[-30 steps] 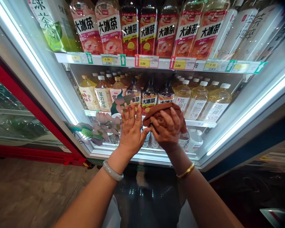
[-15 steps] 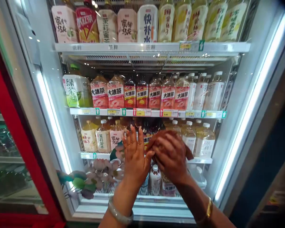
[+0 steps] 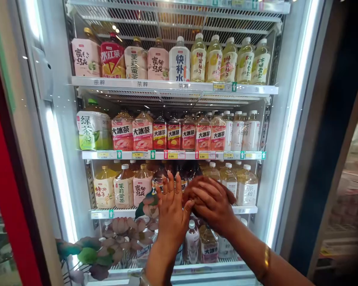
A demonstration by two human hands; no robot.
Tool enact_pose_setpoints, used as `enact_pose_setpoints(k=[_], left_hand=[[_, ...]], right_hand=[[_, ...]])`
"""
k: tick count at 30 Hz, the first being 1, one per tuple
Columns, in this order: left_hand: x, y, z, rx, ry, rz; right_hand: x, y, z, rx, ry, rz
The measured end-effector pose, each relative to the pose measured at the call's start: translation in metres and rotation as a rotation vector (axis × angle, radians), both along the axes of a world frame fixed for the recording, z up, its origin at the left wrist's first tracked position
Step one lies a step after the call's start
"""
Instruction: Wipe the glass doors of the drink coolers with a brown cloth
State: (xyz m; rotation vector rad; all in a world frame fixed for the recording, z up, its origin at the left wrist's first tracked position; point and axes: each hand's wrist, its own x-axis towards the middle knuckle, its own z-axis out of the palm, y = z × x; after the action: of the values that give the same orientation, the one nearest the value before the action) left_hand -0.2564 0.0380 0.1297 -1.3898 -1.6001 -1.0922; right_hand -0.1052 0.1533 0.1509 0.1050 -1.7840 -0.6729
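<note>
My left hand (image 3: 173, 212) is raised in front of the glass door, fingers stretched upward and palm facing the glass, with nothing in it. Beside it on the right, my right hand (image 3: 210, 202) is bent over a brown cloth (image 3: 193, 186), pressing it toward the glass. The cloth's edges show past the fingers; the rest is hidden under the hand. My left thumb is close to the right hand, and I cannot tell whether they touch. Behind the hands stand drink bottles, among them a pink-labelled bottle (image 3: 142, 186) and a white-capped bottle (image 3: 247, 186).
Through the glass, shelves (image 3: 173, 155) of a lit drinks fridge hold several rows of bottles. A lotus-like flower decoration (image 3: 107, 248) shows at lower left. A vertical light strip (image 3: 286, 131) runs down the right side, and a red frame (image 3: 8, 190) stands at far left.
The view has shifted, so the shelves sit lower and more of the top one shows. Both hands stay in nearly the same place; less cloth sticks out right of my right hand.
</note>
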Motion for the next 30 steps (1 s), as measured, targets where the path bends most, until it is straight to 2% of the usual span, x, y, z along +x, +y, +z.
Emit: enact_pose_setpoints(k=[2,4,6,9,11,13,15,17,19,21,23,24,25,27,30], left_hand=[[-0.001,0.0,0.0,0.002,0.018,0.002],[-0.003,0.0,-0.002,-0.007,0.025,0.009],[-0.003,0.001,-0.004,-0.011,0.022,0.012],[-0.001,0.001,-0.003,-0.01,0.0,0.008],[-0.002,-0.001,-0.001,-0.009,-0.002,0.003],[-0.006,-0.004,0.002,0.001,0.001,0.003],[-0.012,-0.009,0.005,0.022,-0.021,0.009],[-0.019,-0.013,0.007,0.04,-0.067,0.011],[-0.023,-0.015,0.008,0.04,-0.094,-0.002],[-0.025,-0.015,0.008,0.037,-0.091,-0.021],[-0.024,-0.015,0.009,0.038,-0.082,-0.031],[-0.024,-0.015,0.01,0.043,-0.08,-0.03],[-0.025,-0.015,0.011,0.042,-0.076,-0.029],[-0.027,-0.019,0.013,0.04,-0.07,-0.017],[-0.036,-0.029,0.017,0.052,-0.068,0.015]], right_hand=[[0.024,0.012,-0.019,0.005,-0.064,-0.029],[0.042,0.027,-0.015,-0.074,0.017,-0.079],[0.042,0.033,0.008,-0.197,0.197,-0.094],[0.009,0.019,0.046,-0.303,0.375,-0.063],[-0.014,0.002,0.052,-0.207,0.282,-0.028],[-0.023,-0.007,0.041,-0.025,0.091,0.013],[-0.012,-0.003,0.024,0.153,-0.082,0.026],[0.01,0.011,0.017,0.244,-0.16,-0.005],[0.028,0.026,0.031,0.184,-0.1,-0.052],[0.028,0.031,0.061,0.0,0.052,-0.08],[0.01,0.023,0.092,-0.168,0.234,-0.063],[-0.003,0.015,0.103,-0.217,0.285,-0.048],[-0.016,0.006,0.108,-0.197,0.27,-0.033],[-0.036,-0.01,0.102,-0.058,0.15,0.0],[-0.035,-0.015,0.073,0.165,-0.094,0.024]])
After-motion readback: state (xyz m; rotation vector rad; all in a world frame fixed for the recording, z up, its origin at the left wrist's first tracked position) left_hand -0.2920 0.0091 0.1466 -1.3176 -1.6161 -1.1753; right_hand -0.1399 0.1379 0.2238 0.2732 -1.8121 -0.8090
